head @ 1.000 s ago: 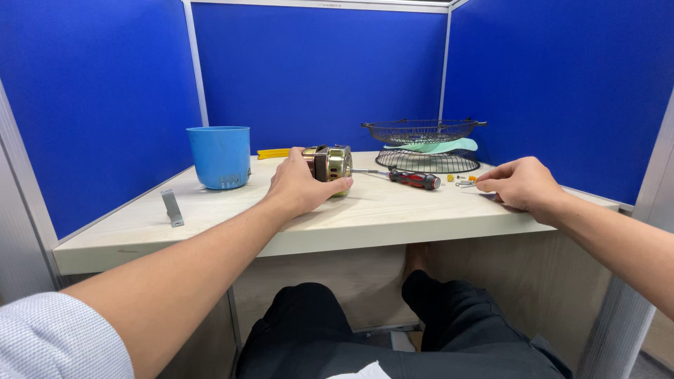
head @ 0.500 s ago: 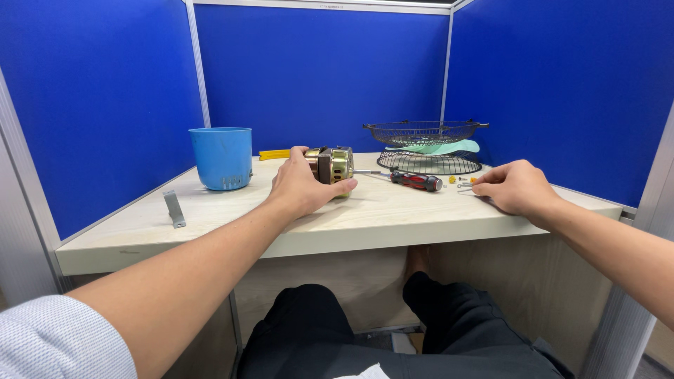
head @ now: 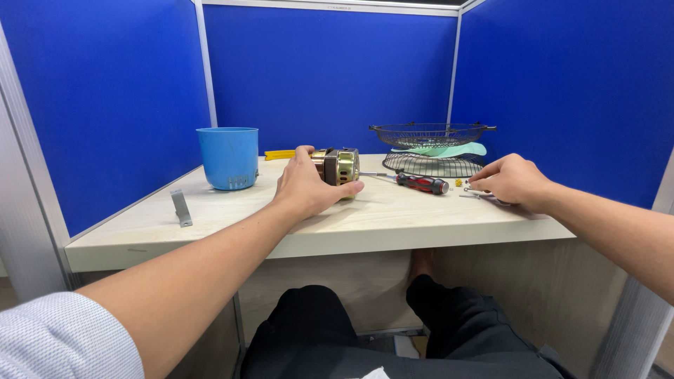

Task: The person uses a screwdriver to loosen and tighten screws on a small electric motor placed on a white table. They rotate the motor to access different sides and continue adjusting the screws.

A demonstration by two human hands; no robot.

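Your left hand [head: 305,188] wraps around the small motor [head: 338,165], a stubby brass-coloured drum with a dark band (its shaft points right), standing mid-desk [head: 393,217] beside the red-handled screwdriver [head: 420,183]. Your right hand [head: 511,181] pinches small metal parts [head: 472,191] near the desk's right edge.

Near side of the small brass-coloured metal motor [head: 339,165] hidden behind the left hand [head: 307,186]. Small metal parts [head: 474,194] under the right hand [head: 514,182] mostly covered by its fingers, too small to identify. Pale green flat piece [head: 442,149] partly masked by the two round black wire grilles [head: 428,133]. Yellow flat object [head: 279,154] cut off behind the left hand. Both elbows beyond the picture's edges.
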